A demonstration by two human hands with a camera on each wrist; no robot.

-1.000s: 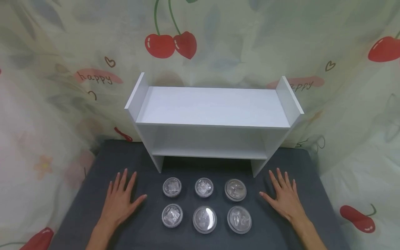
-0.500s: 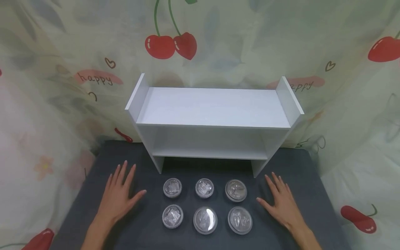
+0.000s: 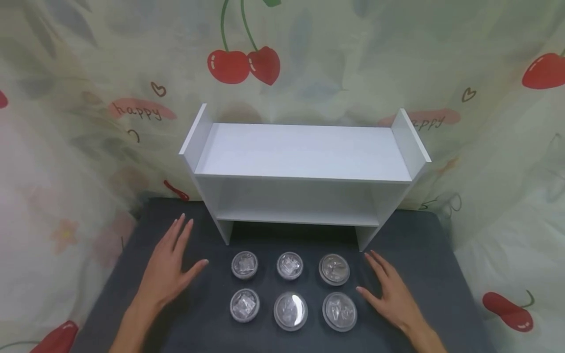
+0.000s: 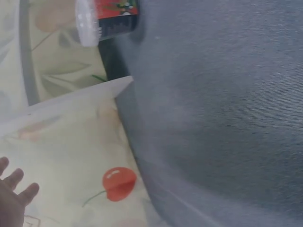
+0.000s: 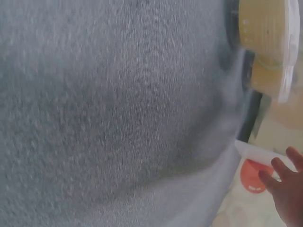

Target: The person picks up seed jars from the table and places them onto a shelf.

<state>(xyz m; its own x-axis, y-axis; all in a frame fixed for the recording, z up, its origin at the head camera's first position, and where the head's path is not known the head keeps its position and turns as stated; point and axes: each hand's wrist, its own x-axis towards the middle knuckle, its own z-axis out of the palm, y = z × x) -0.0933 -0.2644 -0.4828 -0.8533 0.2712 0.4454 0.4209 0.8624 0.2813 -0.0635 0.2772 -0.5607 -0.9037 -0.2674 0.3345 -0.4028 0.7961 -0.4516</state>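
Observation:
Several round containers with clear lids stand on the dark table in two rows of three, among them the back left one (image 3: 244, 265) and the front right one (image 3: 339, 312). To their left is my left hand (image 3: 165, 267), fingers extended and thumb apart, holding nothing. My right hand (image 3: 390, 294) is at their right, fingers slightly bent, its thumb close to the front right container without visible contact. In the left wrist view a container (image 4: 116, 19) shows a red and black label. Yellowish containers (image 5: 267, 26) appear in the right wrist view.
A white two-tier shelf (image 3: 300, 152) with raised sides stands behind the containers on the dark table (image 3: 198, 328). Cherry-printed cloth (image 3: 309, 59) hangs behind it and along both sides.
My left hand has moved up, toward the shelf. My right hand has shifted left and slightly down, closer to the containers. The containers and shelf have stayed put.

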